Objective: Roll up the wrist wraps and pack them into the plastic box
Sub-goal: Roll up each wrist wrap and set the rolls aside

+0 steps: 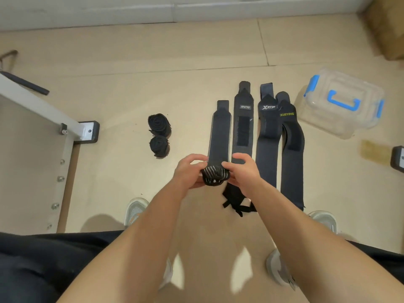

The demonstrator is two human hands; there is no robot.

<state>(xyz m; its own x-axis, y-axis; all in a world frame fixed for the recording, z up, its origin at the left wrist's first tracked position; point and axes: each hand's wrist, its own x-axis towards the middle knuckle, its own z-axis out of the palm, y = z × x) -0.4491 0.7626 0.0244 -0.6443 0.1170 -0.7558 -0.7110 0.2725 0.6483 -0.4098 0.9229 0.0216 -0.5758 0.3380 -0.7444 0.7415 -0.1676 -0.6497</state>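
Several black wrist wraps lie flat on the floor. The leftmost wrap [220, 130] is partly rolled: its near end forms a striped roll [215, 174]. My left hand [188, 171] grips the roll's left side and my right hand [242, 171] pinches its right side. To its right lie three flat wraps: one with a grey label [243, 123], one marked XTEP [267, 132] and one marked XUEYING [291, 145]. Two finished rolls [159, 135] sit to the left. The clear plastic box [341, 101], with blue latches and its lid on, stands at the right.
A white metal frame with a black foot [87, 132] stands at the left. Another black foot [397, 158] shows at the right edge. A brown cardboard box [387, 25] sits at the back right. My shoes [135, 209] are on the floor near the wraps' ends.
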